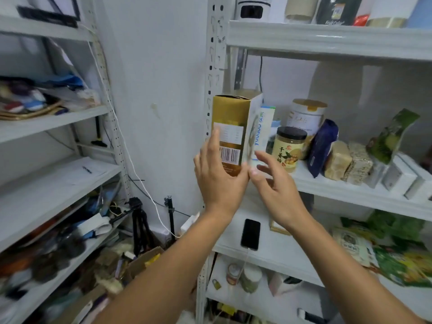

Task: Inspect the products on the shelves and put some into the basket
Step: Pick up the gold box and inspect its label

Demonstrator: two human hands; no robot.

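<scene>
A tall gold and white box with a barcode stands upright in front of the left end of the middle shelf. My left hand holds it at its lower end, fingers up along the gold side and thumb under the bottom corner. Just right of the box, my right hand is spread with fingers relaxed, its fingertips close to the box's white face, holding nothing. No basket is in view.
On the middle shelf stand a blue-lettered white box, a black-lidded yellow jar, a white tub, a dark blue pouch, vacuum bricks and white boxes. A phone charges on the shelf below. Cluttered shelves fill the left.
</scene>
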